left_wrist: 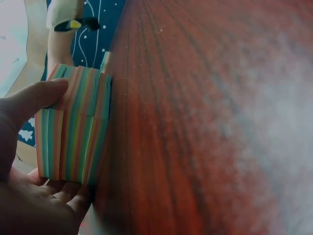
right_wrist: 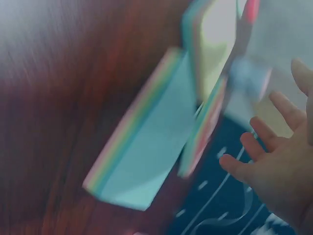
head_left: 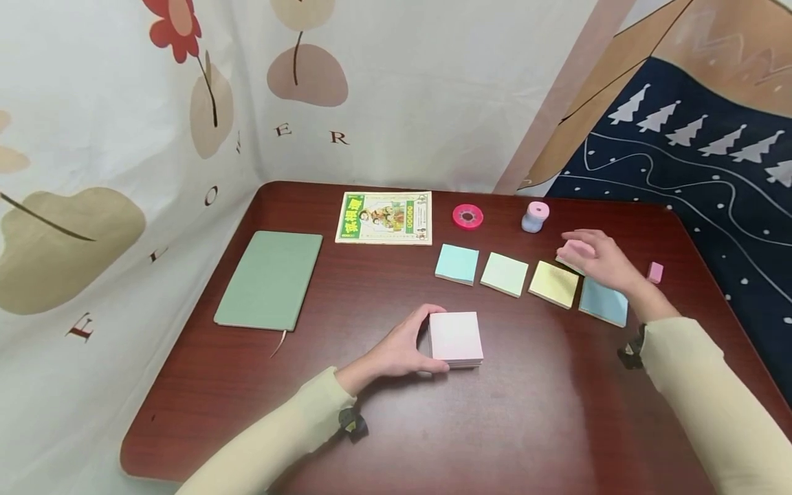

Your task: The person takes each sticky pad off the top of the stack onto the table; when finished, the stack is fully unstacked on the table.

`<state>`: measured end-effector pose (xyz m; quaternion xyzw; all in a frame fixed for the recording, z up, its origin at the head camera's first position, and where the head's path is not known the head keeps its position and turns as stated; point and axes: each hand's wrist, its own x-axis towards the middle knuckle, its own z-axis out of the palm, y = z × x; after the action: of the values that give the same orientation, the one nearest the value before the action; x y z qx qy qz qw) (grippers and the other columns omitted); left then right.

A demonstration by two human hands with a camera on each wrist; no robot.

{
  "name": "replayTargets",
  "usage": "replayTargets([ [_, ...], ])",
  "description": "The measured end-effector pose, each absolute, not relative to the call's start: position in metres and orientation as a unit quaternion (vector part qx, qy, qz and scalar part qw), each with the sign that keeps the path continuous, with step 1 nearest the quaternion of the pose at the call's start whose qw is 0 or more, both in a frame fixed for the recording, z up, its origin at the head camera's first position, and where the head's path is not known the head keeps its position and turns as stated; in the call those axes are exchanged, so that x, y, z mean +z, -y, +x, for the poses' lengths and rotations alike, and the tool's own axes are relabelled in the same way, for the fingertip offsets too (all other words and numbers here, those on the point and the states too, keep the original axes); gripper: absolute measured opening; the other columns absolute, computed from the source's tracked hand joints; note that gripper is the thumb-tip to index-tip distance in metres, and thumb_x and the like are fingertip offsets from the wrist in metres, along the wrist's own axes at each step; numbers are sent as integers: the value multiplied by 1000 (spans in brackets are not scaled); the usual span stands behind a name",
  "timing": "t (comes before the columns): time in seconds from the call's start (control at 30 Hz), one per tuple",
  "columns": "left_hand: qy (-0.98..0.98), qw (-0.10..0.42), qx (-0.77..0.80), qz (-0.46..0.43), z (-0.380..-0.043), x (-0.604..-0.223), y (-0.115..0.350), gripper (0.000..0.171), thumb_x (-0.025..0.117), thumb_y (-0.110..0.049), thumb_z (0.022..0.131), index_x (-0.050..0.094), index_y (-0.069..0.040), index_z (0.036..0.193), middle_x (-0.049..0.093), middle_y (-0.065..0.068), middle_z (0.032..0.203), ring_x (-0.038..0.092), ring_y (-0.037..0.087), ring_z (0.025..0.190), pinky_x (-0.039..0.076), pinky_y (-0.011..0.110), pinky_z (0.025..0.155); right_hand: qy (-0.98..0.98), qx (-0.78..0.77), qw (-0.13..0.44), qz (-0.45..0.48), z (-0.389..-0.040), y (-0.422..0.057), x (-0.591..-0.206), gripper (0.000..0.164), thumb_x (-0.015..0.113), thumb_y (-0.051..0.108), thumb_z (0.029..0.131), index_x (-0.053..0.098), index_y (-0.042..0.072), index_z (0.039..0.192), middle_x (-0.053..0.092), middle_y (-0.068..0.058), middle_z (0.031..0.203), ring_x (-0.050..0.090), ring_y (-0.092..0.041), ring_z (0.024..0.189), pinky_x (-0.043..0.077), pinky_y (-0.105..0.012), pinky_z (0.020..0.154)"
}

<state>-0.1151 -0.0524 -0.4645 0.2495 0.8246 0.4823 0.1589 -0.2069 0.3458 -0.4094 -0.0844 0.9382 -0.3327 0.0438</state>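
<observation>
My left hand grips a squarish stack of sticky-note pads, white-pink on top, at the middle of the table. In the left wrist view the stack's striped rainbow edges show, with thumb on one side and fingers on the other. My right hand hovers over a pink sticky-note pad, partly covering it. Its fingers are spread and hold nothing in the right wrist view. Just in front lies a blue pad; leftward run a yellow pad, a pale green pad and a light blue pad.
Along the back are an illustrated booklet, a red tape-like ring and a small pink-and-blue container. A green notebook lies at left. A small pink block sits near the right edge. Printed cloth surrounds the table's back and sides.
</observation>
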Motion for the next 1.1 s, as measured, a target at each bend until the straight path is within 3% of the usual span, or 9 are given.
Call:
replayTargets([
  [0.17,-824,159,484,247,-114,-462,54,82,91,-20,66,44,-16,134,53,-1,124,49,14,113,39,38,100,-920,-341,-5,-195,-175,-296,-411,47,70,20,91,57,1,132,45,-24,140,36,-42,128,30,-63,99],
  [0.4,-824,160,486,246,-114,-462,54,82,90,-21,66,44,-17,134,53,-2,123,50,14,110,40,37,97,-900,-287,40,-325,-133,-230,-416,60,71,43,88,55,13,138,42,-13,145,36,-29,133,37,-53,102],
  [0.57,-823,159,484,250,-114,-463,54,82,90,-22,67,44,-17,134,53,-1,124,50,14,110,40,37,97,-906,-271,37,-324,-126,-218,-417,64,75,45,84,56,14,137,47,-6,142,41,-22,129,42,-49,100],
  [0.87,-825,159,479,253,-114,-462,54,84,90,-23,67,43,-17,136,53,-1,124,51,15,107,42,37,93,-885,-286,65,-362,-118,-196,-429,78,75,58,78,53,20,141,42,-6,149,37,-19,133,44,-46,98],
  [1.1,-827,157,479,250,-114,-463,54,84,90,-24,67,42,-18,136,53,-2,126,52,14,107,42,37,93,-886,-255,48,-384,-115,-184,-428,80,84,46,73,54,15,140,50,-1,139,47,-15,122,47,-38,95],
])
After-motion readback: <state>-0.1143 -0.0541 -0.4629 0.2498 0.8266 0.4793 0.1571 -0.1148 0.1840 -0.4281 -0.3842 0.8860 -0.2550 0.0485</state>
